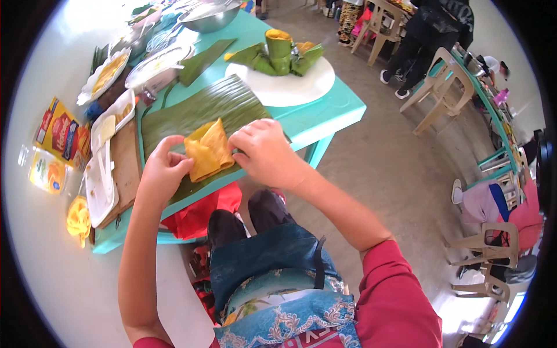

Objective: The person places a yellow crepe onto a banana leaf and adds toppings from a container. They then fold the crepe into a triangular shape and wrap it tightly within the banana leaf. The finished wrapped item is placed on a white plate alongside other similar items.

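Note:
A folded yellow wrapper (pixel 209 152), thin and crepe-like, sits over the front part of a banana leaf sheet (pixel 204 104). Its flaps overlap and one corner points up. My left hand (pixel 167 167) pinches its left edge between thumb and fingers. At the opposite edge, the thumb and curled fingers of my right hand (pixel 265 152) grip the wrapper's side. What lies inside the folds is hidden. Behind the leaf, a white plate (pixel 248 89) holds a banana leaf cup (pixel 278 52) with yellow lining, surrounded by cut leaf pieces.
Along the turquoise table's (pixel 322 113) left side stand a foam tray with white plastic cutlery (pixel 100 187), a wooden board (pixel 128 165), a yellow food packet (pixel 63 132) and a white tub (pixel 159 65). A steel bowl (pixel 211 17) is farther back. Chairs (pixel 448 82) and people occupy the right.

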{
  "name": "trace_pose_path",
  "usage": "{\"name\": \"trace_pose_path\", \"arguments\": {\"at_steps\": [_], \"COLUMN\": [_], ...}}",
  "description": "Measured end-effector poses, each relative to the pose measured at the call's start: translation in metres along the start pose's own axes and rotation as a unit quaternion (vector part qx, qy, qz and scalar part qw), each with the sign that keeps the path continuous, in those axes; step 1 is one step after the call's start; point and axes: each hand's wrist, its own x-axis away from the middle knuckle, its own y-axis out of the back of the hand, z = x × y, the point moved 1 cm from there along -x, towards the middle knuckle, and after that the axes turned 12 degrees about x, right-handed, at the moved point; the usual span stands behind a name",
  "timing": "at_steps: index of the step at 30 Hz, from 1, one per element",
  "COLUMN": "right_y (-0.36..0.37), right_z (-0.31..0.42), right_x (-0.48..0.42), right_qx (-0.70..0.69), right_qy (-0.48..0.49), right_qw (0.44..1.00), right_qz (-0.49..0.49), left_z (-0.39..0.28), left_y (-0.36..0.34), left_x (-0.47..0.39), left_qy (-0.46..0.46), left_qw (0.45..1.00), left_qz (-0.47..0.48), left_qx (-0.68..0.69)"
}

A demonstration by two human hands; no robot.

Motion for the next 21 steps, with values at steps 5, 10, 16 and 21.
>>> {"name": "trace_pose_path", "arguments": {"at_steps": [5, 10, 16, 21], "right_y": [0.002, -0.007, -0.008, -0.006], "right_z": [0.001, 0.004, 0.006, 0.01], "right_x": [0.005, 0.005, 0.006, 0.005], "right_qx": [-0.008, -0.01, -0.03, -0.04], "right_qy": [-0.009, 0.019, 0.013, -0.015], "right_qw": [1.0, 0.998, 0.998, 0.998], "right_qz": [-0.014, -0.058, -0.058, -0.041], "left_z": [-0.01, -0.003, -0.009, -0.004], "left_y": [-0.008, -0.002, -0.001, -0.003], "left_x": [0.002, 0.0, 0.002, 0.002], "left_qy": [0.029, 0.042, 0.071, 0.032], "left_qw": [0.999, 0.998, 0.995, 0.997], "left_qz": [-0.005, -0.007, -0.009, -0.006], "left_qx": [0.026, 0.04, 0.067, 0.064]}}
